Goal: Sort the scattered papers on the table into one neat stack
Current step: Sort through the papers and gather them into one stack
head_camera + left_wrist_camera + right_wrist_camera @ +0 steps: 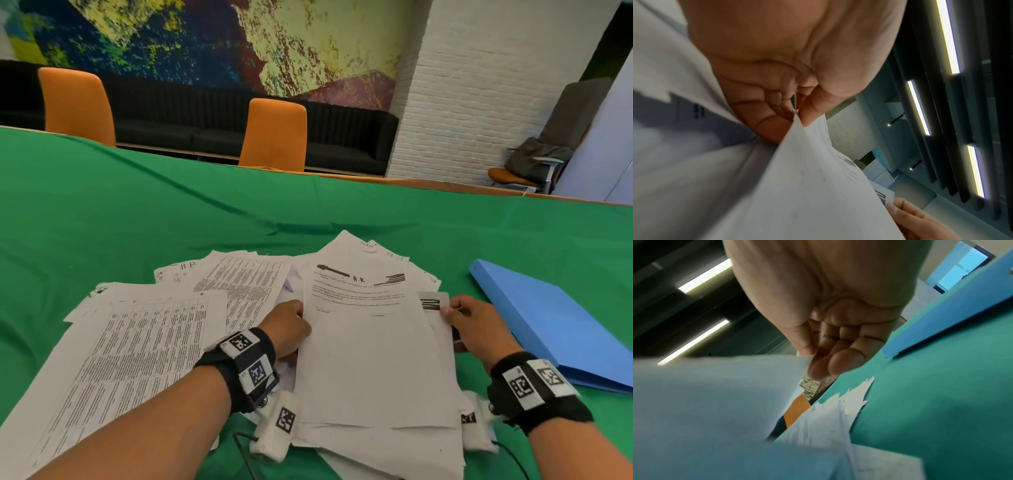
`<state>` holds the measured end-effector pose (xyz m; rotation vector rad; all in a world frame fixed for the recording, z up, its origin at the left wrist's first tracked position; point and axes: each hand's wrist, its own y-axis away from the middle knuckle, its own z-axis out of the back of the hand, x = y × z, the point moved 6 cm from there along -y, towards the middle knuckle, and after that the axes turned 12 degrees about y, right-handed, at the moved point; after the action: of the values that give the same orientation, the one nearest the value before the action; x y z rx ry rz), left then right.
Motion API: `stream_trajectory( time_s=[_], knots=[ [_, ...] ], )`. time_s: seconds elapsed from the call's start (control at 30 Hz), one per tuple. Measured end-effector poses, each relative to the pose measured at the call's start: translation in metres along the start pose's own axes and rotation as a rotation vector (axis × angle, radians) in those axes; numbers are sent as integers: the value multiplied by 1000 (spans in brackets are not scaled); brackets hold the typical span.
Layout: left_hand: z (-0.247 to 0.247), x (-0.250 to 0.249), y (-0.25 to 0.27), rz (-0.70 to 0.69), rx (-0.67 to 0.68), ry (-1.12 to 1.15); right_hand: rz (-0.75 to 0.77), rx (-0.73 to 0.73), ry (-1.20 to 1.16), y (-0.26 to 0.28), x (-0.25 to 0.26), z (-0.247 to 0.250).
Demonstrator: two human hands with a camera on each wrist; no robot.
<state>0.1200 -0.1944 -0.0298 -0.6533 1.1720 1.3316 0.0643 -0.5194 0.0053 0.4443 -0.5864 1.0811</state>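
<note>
White printed papers lie spread over the green table (pixel 137 205). A rough pile of sheets (pixel 370 359) sits in front of me, lifted off the cloth between both hands. My left hand (pixel 294 322) pinches the pile's left edge, thumb on top; the left wrist view shows the same hand (pixel 797 116) with the paper edge (pixel 813 162) between thumb and fingers. My right hand (pixel 459 315) pinches the right edge beside a smaller slip with black bars (pixel 432 303); in the right wrist view that hand (pixel 813 360) holds the sheet's corner (pixel 777 369). More sheets (pixel 137 342) lie fanned to the left.
A blue folder (pixel 555 322) lies closed on the cloth to the right of my right hand, also the blue folder (pixel 941 318) in the right wrist view. Two orange chairs (pixel 274 133) stand behind the table's far edge. Loose paper corners (pixel 838 410) stick out under the held sheets.
</note>
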Motion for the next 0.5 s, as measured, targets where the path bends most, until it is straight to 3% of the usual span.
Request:
stream_trajectory(
  time_s=[0.13,0.3,0.4,0.5],
  knots=[
    [-8,-6,2,-18,56,-33,-81,117,-260,-11,-1,-13],
    [-15,-5,5,-69,18,-280,-114,154,14,3,-3,-13],
    [-10,6,2,-38,-6,-370,-224,264,-11,31,-17,-17],
    [-15,12,-1,-39,39,-370,-224,320,-83,43,-25,-27]
  ],
)
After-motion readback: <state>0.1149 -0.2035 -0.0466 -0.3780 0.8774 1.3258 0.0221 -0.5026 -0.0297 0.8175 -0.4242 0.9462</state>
